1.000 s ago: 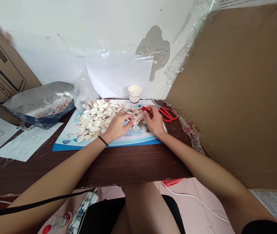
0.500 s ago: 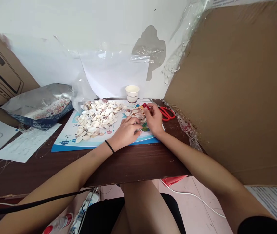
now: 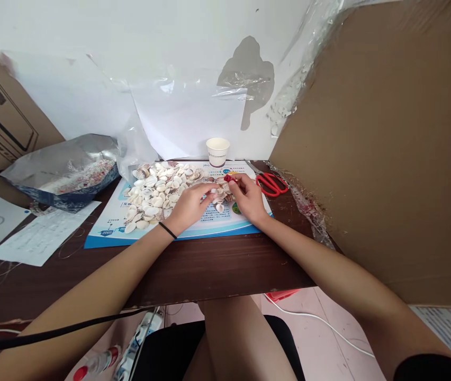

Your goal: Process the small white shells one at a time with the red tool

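My right hand (image 3: 250, 198) is closed, pinching a small red crumpled piece (image 3: 228, 179) that looks like cloth between thumb and fingertips. Just left of it my left hand (image 3: 189, 206), with a black band at the wrist, has thumb and forefinger closed on a small white shell (image 3: 214, 191). Between and below the fingertips lies a small cluster of shells (image 3: 220, 201), partly hidden by the hands. A large heap of white and brownish shells (image 3: 156, 193) spreads over the printed sheet (image 3: 225, 228) on the left.
A paper cup (image 3: 218, 152) stands at the wall behind the hands. Red-handled scissors (image 3: 272, 184) lie to the right, by a tall cardboard panel (image 3: 388, 159). An open bag of small beads or bits (image 3: 82, 177) sits at the left beside a paper slip (image 3: 45, 233).
My left hand has lifted from the small shell cluster and drawn left, now pinching a shell. My right hand has brought the red piece slightly left and lower.
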The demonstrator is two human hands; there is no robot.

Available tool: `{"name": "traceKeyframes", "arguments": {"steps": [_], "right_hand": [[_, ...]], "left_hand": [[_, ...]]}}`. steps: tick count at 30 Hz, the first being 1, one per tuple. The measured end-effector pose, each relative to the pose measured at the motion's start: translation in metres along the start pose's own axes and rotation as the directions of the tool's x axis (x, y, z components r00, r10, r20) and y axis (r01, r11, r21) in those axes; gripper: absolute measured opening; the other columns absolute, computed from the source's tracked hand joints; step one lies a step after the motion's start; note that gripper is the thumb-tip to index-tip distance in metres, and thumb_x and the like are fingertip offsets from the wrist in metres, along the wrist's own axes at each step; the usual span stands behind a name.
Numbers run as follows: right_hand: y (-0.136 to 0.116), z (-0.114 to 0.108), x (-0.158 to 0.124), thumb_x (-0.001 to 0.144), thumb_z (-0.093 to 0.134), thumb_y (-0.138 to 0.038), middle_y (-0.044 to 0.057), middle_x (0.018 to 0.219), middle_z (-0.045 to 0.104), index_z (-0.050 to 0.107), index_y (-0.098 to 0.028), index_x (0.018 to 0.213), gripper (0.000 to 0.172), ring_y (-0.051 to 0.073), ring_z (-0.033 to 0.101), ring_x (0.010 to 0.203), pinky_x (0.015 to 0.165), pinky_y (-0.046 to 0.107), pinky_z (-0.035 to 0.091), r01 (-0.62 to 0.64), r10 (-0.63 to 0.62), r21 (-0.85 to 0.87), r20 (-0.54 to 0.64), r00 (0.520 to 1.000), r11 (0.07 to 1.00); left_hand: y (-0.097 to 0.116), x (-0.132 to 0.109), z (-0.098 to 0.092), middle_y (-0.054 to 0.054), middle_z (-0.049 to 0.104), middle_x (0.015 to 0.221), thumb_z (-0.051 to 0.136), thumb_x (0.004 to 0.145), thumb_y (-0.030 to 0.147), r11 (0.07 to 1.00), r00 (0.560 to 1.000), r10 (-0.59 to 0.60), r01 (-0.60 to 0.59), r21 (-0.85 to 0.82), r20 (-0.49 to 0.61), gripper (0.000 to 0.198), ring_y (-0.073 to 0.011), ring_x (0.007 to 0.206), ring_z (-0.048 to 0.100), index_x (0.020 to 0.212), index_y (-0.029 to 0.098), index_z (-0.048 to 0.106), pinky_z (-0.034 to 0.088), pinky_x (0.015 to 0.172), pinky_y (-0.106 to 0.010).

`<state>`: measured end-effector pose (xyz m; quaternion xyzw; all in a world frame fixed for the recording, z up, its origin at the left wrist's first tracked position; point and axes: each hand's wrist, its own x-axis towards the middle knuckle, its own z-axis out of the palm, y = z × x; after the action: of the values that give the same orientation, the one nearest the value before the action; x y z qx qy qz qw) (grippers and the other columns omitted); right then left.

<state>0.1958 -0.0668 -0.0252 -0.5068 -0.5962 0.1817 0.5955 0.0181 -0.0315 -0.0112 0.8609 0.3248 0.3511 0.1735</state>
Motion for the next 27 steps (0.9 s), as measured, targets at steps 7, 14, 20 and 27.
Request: {"name": "traceKeyframes", "arguments": {"steps": [7,14,20,27], "right_hand": [[-0.0022,0.0016,-0.0031,0.093,0.049,-0.035,0.008,0.108,0.073,0.069,-0.019,0.106,0.028,0.02,0.068,0.097,0.086,0.036,0.052,0.165,-0.14,-0.151,0.165,0.976,0.975],[0.0014,0.0015,-0.0041,0.094,0.052,-0.033,0.009,0.115,0.072,0.067,-0.02,0.113,0.028,0.022,0.066,0.106,0.092,0.039,0.052,0.221,-0.176,-0.227,0.204,0.963,0.948],[0.0029,0.0012,-0.0034,0.093,0.054,-0.031,0.009,0.112,0.073,0.067,-0.021,0.112,0.025,0.022,0.067,0.103,0.089,0.039,0.053,0.234,-0.18,-0.268,0.213,0.96,0.935],[0.0052,-0.0004,-0.0048,0.094,0.055,-0.031,0.011,0.108,0.072,0.067,-0.018,0.112,0.026,0.023,0.067,0.099,0.085,0.037,0.053,0.351,-0.287,-0.269,0.248,0.925,0.897]], "left_hand": [[-0.0077,0.0019,0.0018,-0.01,0.07,0.121,0.053,0.091,0.027,0.988,0.992,-0.105,0.096,-0.118,-0.074,0.036,-0.0201,0.102,0.067,0.124,0.017,0.064,0.055,0.087,-0.037],[-0.009,0.0011,0.0041,-0.009,0.075,0.105,0.058,0.088,0.029,0.955,0.978,-0.207,0.197,-0.223,-0.023,0.036,-0.0207,0.094,0.069,0.12,0.016,0.065,0.055,0.088,-0.037],[-0.0081,0.0019,0.0053,-0.01,0.073,0.113,0.06,0.088,0.037,0.902,0.978,-0.21,0.195,-0.386,0.002,0.036,-0.0227,0.104,0.067,0.116,0.017,0.069,0.052,0.096,-0.041],[-0.0059,0.0012,0.004,-0.012,0.068,0.125,0.064,0.085,0.044,0.773,0.951,-0.299,0.293,-0.562,0.084,0.043,-0.0187,0.086,0.07,0.119,0.018,0.068,0.058,0.087,-0.043]]}}
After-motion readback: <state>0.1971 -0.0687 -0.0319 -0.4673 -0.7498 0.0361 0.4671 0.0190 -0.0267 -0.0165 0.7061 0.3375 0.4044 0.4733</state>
